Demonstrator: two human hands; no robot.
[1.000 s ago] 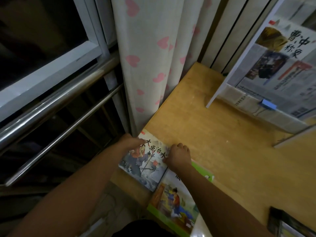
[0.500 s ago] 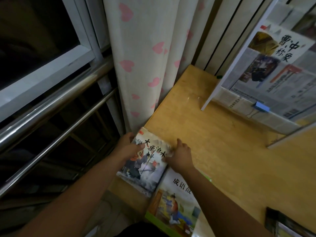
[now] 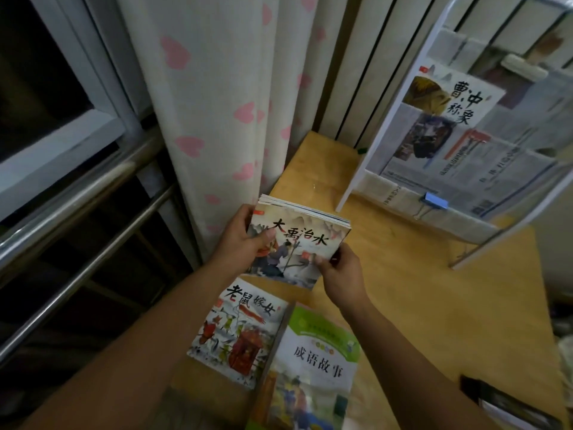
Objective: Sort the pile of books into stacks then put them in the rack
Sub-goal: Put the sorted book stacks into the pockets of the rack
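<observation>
A wooden worktop (image 3: 434,305) by a curtained window carries a rack (image 3: 356,184). Both hands, left (image 3: 245,240) and right (image 3: 341,271), grasp a thin stack (image 3: 297,243) lifted above two books (image 3: 242,330). Keep the edges squared and level while carrying it rackward.

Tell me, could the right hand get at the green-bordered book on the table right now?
Probably not yet: the right hand grips the stack of books together with the left hand. The green-bordered book lies uncovered below it.
</observation>
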